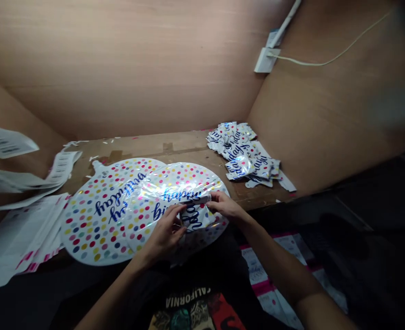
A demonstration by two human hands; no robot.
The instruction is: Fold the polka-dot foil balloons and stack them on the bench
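My left hand [166,231] and my right hand [225,205] both grip a folded foil balloon [197,217], white with blue script, one at each side of it. Beneath them lies a flat, unfolded foil balloon [192,176] with coloured dots and blue lettering. It overlaps another flat dotted balloon [95,238] to the left that reads "birthday". Fingers of both hands are bent around the edges of the folded piece, and the fingertips of my left hand are partly hidden against it.
A heap of folded balloons [238,153] sits at the back right of the cardboard-covered table [147,143]. White plastic packets [27,229] with pink edges are stacked at the left, under hanging label strips [8,142]. More pink-edged packages [274,275] lie low at the right. Wooden walls enclose the table.
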